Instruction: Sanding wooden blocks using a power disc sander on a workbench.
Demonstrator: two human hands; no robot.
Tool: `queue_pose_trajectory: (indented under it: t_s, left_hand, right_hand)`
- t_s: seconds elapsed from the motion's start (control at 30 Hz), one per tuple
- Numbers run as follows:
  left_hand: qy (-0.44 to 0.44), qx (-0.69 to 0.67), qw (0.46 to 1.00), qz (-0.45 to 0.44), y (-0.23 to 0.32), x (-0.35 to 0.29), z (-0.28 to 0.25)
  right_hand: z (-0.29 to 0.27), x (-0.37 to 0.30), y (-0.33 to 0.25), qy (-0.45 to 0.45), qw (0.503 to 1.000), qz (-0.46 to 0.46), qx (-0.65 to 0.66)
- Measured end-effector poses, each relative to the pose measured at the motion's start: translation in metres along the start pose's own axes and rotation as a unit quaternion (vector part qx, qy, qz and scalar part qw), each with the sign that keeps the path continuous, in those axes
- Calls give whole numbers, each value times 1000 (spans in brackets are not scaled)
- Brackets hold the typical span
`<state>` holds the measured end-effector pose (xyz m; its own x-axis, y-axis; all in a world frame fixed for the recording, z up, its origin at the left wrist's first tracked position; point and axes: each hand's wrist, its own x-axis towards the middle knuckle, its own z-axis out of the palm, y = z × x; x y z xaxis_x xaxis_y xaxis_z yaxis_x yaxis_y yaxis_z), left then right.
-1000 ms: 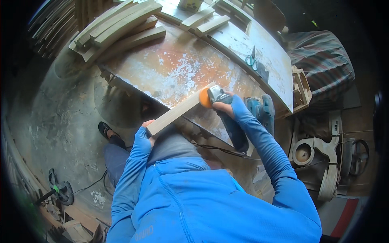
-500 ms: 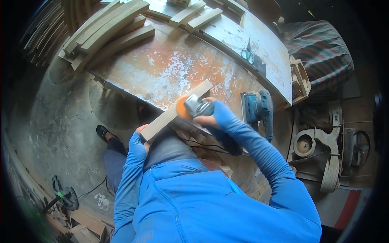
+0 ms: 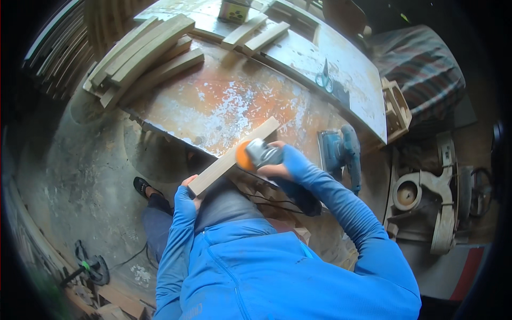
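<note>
A pale wooden bar [image 3: 216, 172] slants from my lap up onto the near edge of the worn workbench [image 3: 186, 120]. My left hand [image 3: 190, 191] is closed around its lower end. In my right hand [image 3: 279, 162] is an angle grinder [image 3: 265, 153], gripped near its metal head. The grinder's orange disc [image 3: 245, 156] lies against or just over the side of the bar around its middle; exact contact cannot be made out. Most of the grinder's body is hidden beneath my right hand and sleeve.
Curved wooden pieces [image 3: 144, 53] are stacked at the bench's far left. Two short bars [image 3: 265, 37] and scissors [image 3: 324, 80] lie on the raised white board [image 3: 352, 64]. A teal sander [image 3: 338, 149] stands at the bench's right end. Machine parts [image 3: 421, 192] sit farther right.
The whole view has shifted slightly. The grinder's disc has moved a little along the bar, toward its lower end. Both hands keep their hold.
</note>
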<state>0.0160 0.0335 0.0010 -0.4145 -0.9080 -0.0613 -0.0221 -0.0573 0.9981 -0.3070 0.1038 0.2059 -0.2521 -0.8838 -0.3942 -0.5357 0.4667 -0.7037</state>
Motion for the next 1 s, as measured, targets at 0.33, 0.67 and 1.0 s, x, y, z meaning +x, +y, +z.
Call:
queue_pose_trajectory:
  t_s: [0.33, 0.67, 1.0]
  left_hand:
    - [-3, 10, 999, -44, 1, 1, 1]
    - [40, 171, 984, 39, 39, -5, 23]
    - [-132, 485, 795, 339, 121, 136, 43]
  right_hand:
    - [-72, 27, 35, 136, 977, 91, 134]
    - [31, -18, 64, 147, 722, 28, 675]
    - [47, -47, 78, 207, 645, 13, 735]
